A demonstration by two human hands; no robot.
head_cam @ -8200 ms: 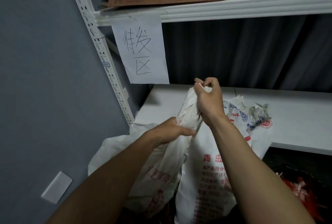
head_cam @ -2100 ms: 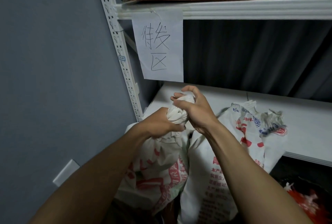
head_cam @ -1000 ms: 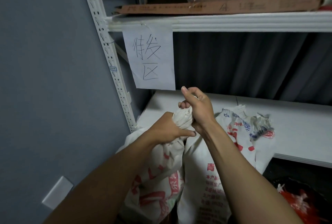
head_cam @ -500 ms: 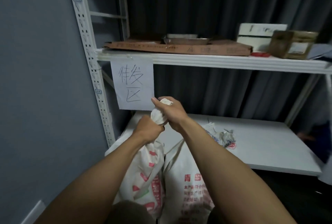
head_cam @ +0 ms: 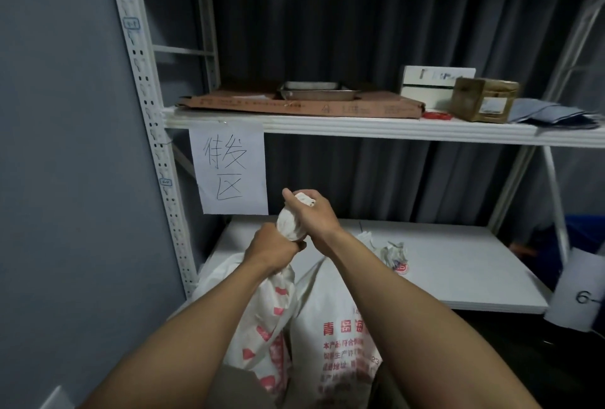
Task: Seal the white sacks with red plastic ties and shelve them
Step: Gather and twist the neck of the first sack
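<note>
Two white sacks with red print stand in front of the white rack. The left sack point(head_cam: 265, 320) has its mouth twisted into a tight neck. My left hand point(head_cam: 273, 249) grips that neck low down, and my right hand point(head_cam: 311, 212) is closed around the bunched top just above it. The second sack point(head_cam: 340, 326) stands to the right with its open mouth resting on the lower shelf point(head_cam: 458, 271). Something small and red point(head_cam: 437, 116), perhaps the ties, lies on the upper shelf point(head_cam: 360, 128).
The upper shelf carries a flat cardboard box point(head_cam: 294, 105), a metal tray point(head_cam: 317, 90), a white box point(head_cam: 432, 84), a brown box point(head_cam: 484, 99) and grey sheets point(head_cam: 550, 113). A handwritten paper sign point(head_cam: 229, 169) hangs from it. A grey wall point(head_cam: 65, 179) is on the left.
The sack's mouth went from loosely gathered to tightly twisted. My view has tilted up, bringing the upper shelf's contents into sight. Both hands stay on the neck.
</note>
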